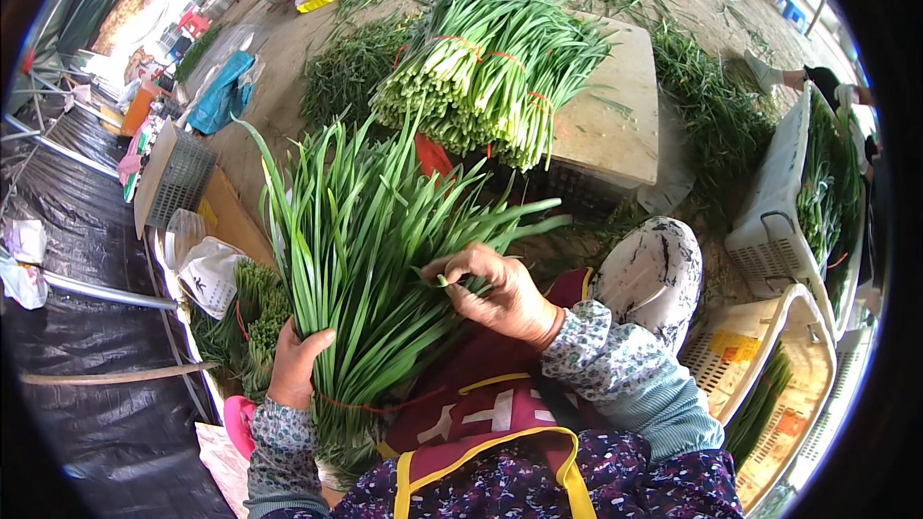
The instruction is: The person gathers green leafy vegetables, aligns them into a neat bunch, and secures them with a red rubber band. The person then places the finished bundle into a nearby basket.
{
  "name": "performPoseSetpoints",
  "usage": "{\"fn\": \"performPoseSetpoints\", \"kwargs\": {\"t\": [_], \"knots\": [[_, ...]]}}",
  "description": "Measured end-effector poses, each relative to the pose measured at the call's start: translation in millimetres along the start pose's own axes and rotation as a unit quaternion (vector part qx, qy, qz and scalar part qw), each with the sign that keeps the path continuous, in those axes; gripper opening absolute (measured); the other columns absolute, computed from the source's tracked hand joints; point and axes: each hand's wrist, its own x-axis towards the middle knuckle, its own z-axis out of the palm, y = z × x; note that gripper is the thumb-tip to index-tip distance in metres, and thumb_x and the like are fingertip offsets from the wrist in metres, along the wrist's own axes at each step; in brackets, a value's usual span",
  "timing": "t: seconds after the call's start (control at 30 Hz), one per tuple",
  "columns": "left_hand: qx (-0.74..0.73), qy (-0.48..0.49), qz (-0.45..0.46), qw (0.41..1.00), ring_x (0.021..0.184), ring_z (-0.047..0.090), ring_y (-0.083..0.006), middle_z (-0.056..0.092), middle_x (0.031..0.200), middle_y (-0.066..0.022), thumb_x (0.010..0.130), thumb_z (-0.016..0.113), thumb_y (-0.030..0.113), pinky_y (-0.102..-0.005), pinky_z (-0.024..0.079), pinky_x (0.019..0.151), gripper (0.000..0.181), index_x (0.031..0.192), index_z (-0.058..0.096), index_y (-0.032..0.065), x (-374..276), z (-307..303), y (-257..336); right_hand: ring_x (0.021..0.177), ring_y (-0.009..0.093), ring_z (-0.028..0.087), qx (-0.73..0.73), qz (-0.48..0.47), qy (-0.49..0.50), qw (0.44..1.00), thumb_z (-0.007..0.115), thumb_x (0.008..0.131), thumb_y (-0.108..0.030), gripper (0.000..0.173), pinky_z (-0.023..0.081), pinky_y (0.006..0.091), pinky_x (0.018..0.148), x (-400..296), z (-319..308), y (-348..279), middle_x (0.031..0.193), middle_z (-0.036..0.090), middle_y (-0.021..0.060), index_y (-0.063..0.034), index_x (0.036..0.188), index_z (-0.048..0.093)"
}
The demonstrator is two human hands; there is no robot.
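A large bunch of long green leaves, seemingly garlic chives (360,252), lies across my lap, leaf tips pointing away from me. A red tie (375,407) runs round its lower part. My left hand (301,360) grips the bunch at its left side, thumb over the leaves. On the right side of the bunch, my right hand (497,292) pinches a leaf between thumb and fingers. Beyond, several red-tied bunches of chives (490,79) are stacked on a board (613,115), pale cut ends towards me.
White plastic crates (768,238) with greens stand at the right, beside a yellowish crate (750,353). Loose leaves (714,94) litter the ground. More tied chives (263,324) lie at my left, near a white bag (209,274). Parts of other people show at the far right and top.
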Motion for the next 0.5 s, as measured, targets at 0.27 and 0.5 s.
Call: {"fn": "performPoseSetpoints", "kwargs": {"t": [0.27, 0.5], "knots": [[-0.003, -0.004, 0.009, 1.0, 0.098, 0.068, -0.0152, 0.071, 0.112, -0.0063, 0.085, 0.074, 0.011, -0.0306, 0.054, 0.089, 0.043, 0.125, 0.063, 0.0002, -17, 5, 13, 0.091, 0.01, 0.065, 0.278, 0.214, -0.031, 0.936, 0.06, 0.1, -0.005, 0.008, 0.053, 0.0261, 0.081, -19, -10, -7, 0.102, 0.07, 0.0066, -0.0072, 0.107, 0.056], [-0.011, 0.019, 0.028, 0.999, 0.095, 0.067, -0.013, 0.072, 0.111, -0.0056, 0.085, 0.073, 0.012, -0.0289, 0.052, 0.088, 0.039, 0.12, 0.065, -0.0023, -15, 7, 5, 0.079, 0.007, 0.057, 0.102, 0.25, -0.06, 0.961, 0.063, 0.092, -0.001, 0.007, 0.048, 0.0245, 0.071, -24, -16, 2, 0.083, 0.062, -0.0005, -0.0038, 0.096, 0.059]]}}
